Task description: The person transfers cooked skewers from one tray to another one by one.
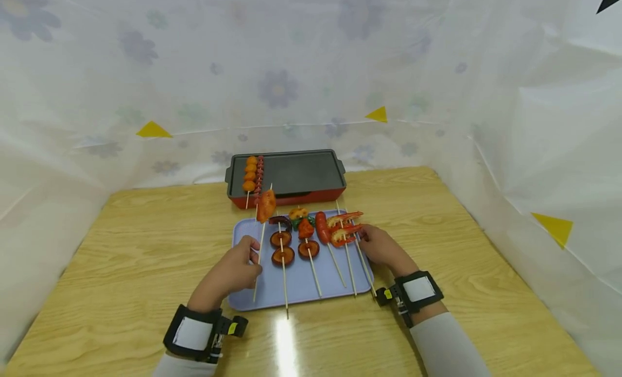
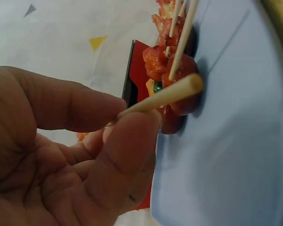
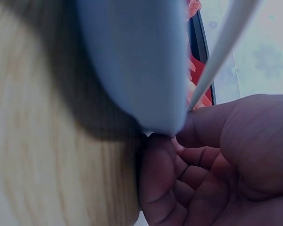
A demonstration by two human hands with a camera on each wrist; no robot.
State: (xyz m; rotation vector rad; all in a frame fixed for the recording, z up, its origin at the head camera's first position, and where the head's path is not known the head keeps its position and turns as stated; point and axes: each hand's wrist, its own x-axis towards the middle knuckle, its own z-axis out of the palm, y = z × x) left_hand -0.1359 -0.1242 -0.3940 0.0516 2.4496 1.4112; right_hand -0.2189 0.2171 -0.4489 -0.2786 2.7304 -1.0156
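My left hand (image 1: pixel 239 268) pinches the wooden stick of a skewer between thumb and forefinger; the stick's butt end (image 2: pixel 191 84) points towards the left wrist camera. On that skewer is an orange-brown piece like a chicken wing (image 1: pixel 266 206), which overlaps the tray's far left corner in the head view. My right hand (image 1: pixel 384 248) grips the right edge of the pale blue tray (image 1: pixel 270 291), thumb above and fingers curled below. Across the tray lie skewers of round brown slices (image 1: pixel 283 256), a red sausage (image 1: pixel 322 228) and shrimp (image 1: pixel 344 234), sticks towards me.
Behind the tray stands a red grill pan with a dark plate (image 1: pixel 301 172). On its left side lie a skewer of orange balls (image 1: pixel 250 174) and one of small dark red pieces (image 1: pixel 259 174). Flowered sheeting (image 1: pixel 277 88) surrounds the wooden table (image 1: pixel 146 247) at the back and sides.
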